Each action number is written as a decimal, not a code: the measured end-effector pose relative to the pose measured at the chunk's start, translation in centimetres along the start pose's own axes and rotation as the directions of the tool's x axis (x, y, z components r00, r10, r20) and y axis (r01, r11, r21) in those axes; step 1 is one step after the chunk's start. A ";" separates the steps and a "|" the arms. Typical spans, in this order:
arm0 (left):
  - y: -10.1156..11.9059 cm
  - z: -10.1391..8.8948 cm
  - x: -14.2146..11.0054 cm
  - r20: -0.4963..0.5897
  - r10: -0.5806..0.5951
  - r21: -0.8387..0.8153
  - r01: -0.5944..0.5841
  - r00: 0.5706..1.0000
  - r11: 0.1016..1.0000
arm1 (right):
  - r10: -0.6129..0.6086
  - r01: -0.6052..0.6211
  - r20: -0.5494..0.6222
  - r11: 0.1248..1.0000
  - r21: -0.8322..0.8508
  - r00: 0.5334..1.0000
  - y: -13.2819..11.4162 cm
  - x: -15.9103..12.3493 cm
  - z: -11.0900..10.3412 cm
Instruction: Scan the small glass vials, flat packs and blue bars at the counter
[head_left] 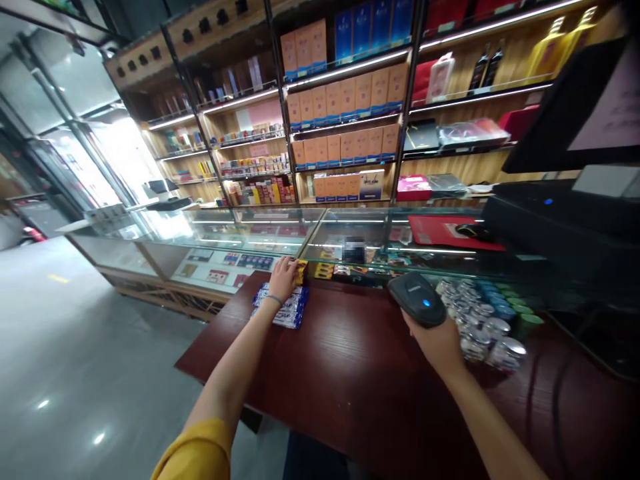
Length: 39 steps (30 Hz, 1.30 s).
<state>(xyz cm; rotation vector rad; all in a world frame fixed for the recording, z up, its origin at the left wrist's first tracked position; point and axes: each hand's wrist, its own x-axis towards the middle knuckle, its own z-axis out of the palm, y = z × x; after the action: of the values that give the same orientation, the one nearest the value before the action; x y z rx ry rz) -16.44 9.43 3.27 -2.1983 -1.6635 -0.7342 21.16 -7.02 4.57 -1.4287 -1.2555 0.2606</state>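
Note:
My left hand (283, 279) reaches out over the dark red wooden counter (350, 360) and closes its fingers on a small yellow packet (301, 271) at the counter's far edge. It rests above a blue and white pack (286, 308) lying flat. My right hand (436, 339) grips a black handheld barcode scanner (418, 298) with a blue light, its head pointing away toward the glass case.
Several metal cans (483, 323) are packed in rows right of the scanner. A glass display case (320, 233) runs behind the counter, with a red mat (445, 232). A black monitor and register (575, 153) stand at right. Shelves of boxes (345, 100) line the wall.

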 end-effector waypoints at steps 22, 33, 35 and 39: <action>1.6 -0.5 -2.1 -0.225 -0.192 -0.425 0.081 0.955 0.901 | 0.006 0.028 0.262 0.992 -0.124 0.965 -0.7 -2.7 2.3; 14.8 1.7 -2.2 0.397 -0.600 -0.850 0.032 0.695 -0.525 | -0.027 0.035 0.068 0.992 -0.120 0.997 -0.3 -2.5 0.6; 15.9 2.2 -2.9 0.490 -0.533 -0.773 0.062 0.690 -0.631 | -0.022 0.039 0.122 0.989 -0.141 0.992 -0.4 -2.5 0.2; 16.3 2.8 -4.2 0.545 -0.458 -0.729 0.126 0.702 -0.673 | 0.011 0.078 0.337 0.965 -0.250 0.941 -0.9 -2.7 -0.3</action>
<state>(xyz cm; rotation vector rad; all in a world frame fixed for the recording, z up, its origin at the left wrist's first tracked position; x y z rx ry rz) -1.14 2.72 -0.14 -1.0175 -1.6137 -4.0468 19.86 -9.50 4.10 -1.6317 -1.6405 0.3363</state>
